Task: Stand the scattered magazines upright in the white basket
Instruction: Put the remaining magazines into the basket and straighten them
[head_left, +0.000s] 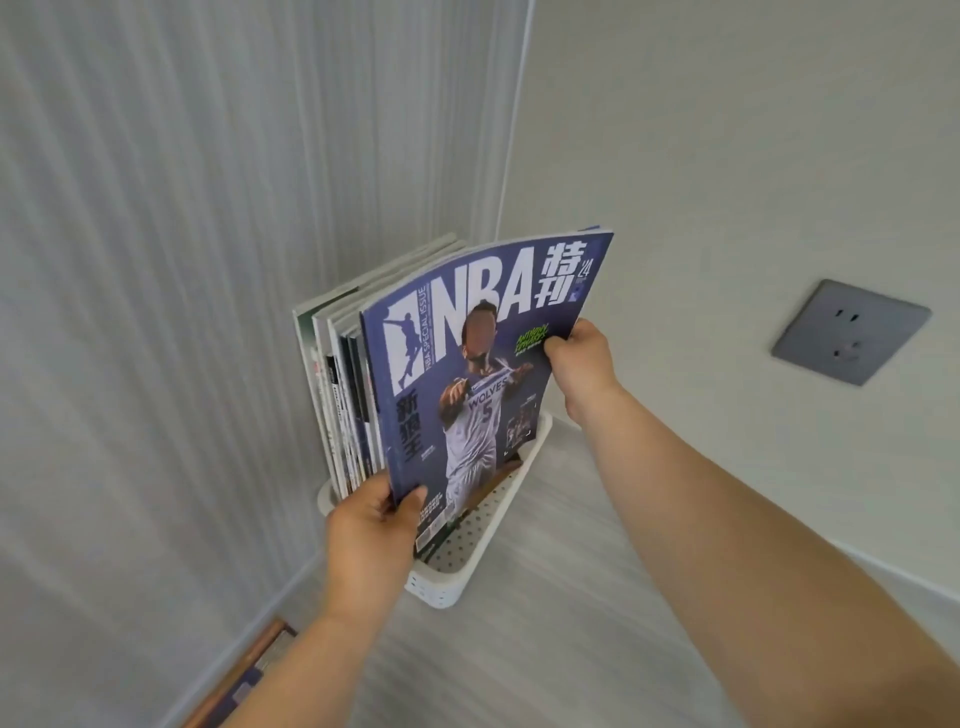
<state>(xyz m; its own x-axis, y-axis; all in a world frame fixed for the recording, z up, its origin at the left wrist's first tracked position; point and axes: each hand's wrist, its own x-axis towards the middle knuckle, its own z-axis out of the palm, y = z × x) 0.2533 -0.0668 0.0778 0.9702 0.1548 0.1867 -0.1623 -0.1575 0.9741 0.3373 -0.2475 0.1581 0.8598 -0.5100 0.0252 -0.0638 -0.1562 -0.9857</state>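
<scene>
A blue NBA magazine (483, 364) stands nearly upright, its lower edge down inside the white perforated basket (467, 561) on the floor in the room's corner. My left hand (371, 525) grips its lower left corner, thumb on the cover. My right hand (576, 364) pinches its right edge partway up. Behind it, several other magazines (343, 395) stand upright in the basket, spines toward me.
A ribbed wall panel (182, 260) runs on the left and a plain wall with a grey power socket (849, 332) on the right. Another magazine (249, 675) lies on the floor at the lower left. Pale floor (545, 623) stretches in front of the basket.
</scene>
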